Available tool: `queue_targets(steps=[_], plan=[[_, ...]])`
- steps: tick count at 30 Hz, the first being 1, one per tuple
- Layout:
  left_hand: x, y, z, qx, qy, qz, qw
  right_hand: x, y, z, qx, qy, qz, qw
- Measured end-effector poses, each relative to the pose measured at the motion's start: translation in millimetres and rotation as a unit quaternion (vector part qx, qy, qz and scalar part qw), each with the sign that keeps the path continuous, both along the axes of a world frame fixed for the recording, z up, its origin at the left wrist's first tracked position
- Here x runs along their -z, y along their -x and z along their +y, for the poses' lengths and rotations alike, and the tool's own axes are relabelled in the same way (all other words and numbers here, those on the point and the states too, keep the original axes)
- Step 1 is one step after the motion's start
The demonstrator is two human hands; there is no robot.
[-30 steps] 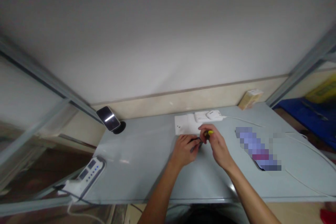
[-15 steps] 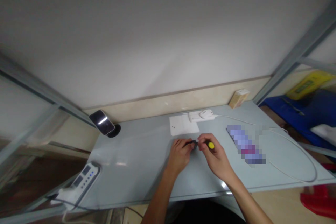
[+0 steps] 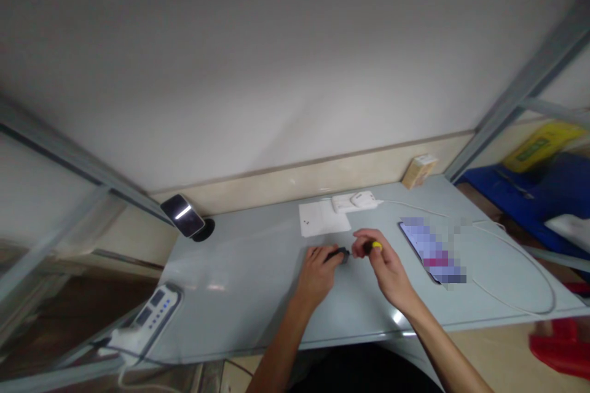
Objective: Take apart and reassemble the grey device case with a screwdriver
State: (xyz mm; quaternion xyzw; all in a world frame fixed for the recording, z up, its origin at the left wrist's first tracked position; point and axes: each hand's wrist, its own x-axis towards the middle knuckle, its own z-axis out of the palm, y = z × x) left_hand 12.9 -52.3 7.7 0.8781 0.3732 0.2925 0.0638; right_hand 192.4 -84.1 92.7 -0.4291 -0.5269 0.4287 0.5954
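Note:
My left hand (image 3: 318, 270) is closed round a small black object (image 3: 340, 254) just above the grey-blue table (image 3: 239, 295); its kind is too small to make out. In my right hand (image 3: 385, 267) is a screwdriver (image 3: 374, 246) with a black and yellow handle. Its thin shaft points left toward the black object, and I cannot tell whether the tip touches it. Behind my hands lies a white sheet of paper (image 3: 325, 221) with a few tiny dark pieces (image 3: 306, 222) on it, perhaps screws.
A phone with a blurred screen (image 3: 431, 252) lies at right. A white power strip (image 3: 354, 201) with a cable stands behind the paper. Another power strip (image 3: 152, 319) sits at the left edge, near a phone on a stand (image 3: 183, 215). A small box (image 3: 419, 172) is at the back right.
My right hand has drawn slightly to the right and turned, so the screwdriver's handle stands a little farther from my left hand. The view has shifted slightly.

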Motion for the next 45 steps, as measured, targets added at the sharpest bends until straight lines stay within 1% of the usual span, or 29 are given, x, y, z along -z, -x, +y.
queue_targets(steps=[3,6,8,10,13,18,21,24,26,28,31,36,39,42,45], plan=[[0.3,1,-2,-0.006,-0.004,0.004,1.000,-2.5,-4,-5,0.015,0.006,-0.001,1.000],[0.5,1,-4,-0.001,-0.004,-0.005,1.000,-4.8,-13,-8,0.043,-0.014,-0.067,0.997],[0.8,1,-5,-0.002,-0.001,-0.010,1.000,-1.9,-19,-10,0.084,-0.032,-0.101,0.991],[1.4,1,-5,-0.004,0.002,-0.010,1.000,4.7,-26,-14,0.130,-0.034,-0.128,0.983],[2.5,1,-6,-0.006,0.006,-0.004,1.000,16.7,-37,-25,0.159,0.007,-0.143,0.977],[3.0,3,-7,-0.012,0.015,0.007,1.000,29.4,-50,-51,0.168,0.100,-0.116,0.974],[3.3,3,-9,-0.002,0.012,0.015,1.000,36.1,-53,-66,0.192,0.150,-0.082,0.966],[4.8,3,-11,-0.001,0.019,0.020,1.000,45.8,-55,-76,0.245,0.190,-0.027,0.950],[5.8,2,-13,-0.003,0.023,0.021,1.000,52.2,-56,-79,0.270,0.206,0.010,0.941],[6.3,1,-15,-0.003,0.023,0.022,0.999,56.8,-57,-77,0.271,0.222,0.024,0.936],[5.1,-1,-19,-0.007,0.020,0.026,0.999,61.2,-58,-73,0.252,0.244,0.008,0.937],[1.6,-4,-26,-0.016,0.016,0.021,1.000,70.9,-53,-70,0.236,0.255,-0.011,0.938],[1.1,-7,-31,-0.026,0.016,0.013,0.999,75.4,-49,-65,0.214,0.256,-0.014,0.942],[1.2,-8,-32,-0.025,0.011,0.012,1.000,74.3,-45,-50,0.185,0.237,-0.037,0.953],[1.2,-7,-30,-0.015,0.010,0.022,1.000,70.8,-38,-25,0.140,0.202,-0.085,0.966]])
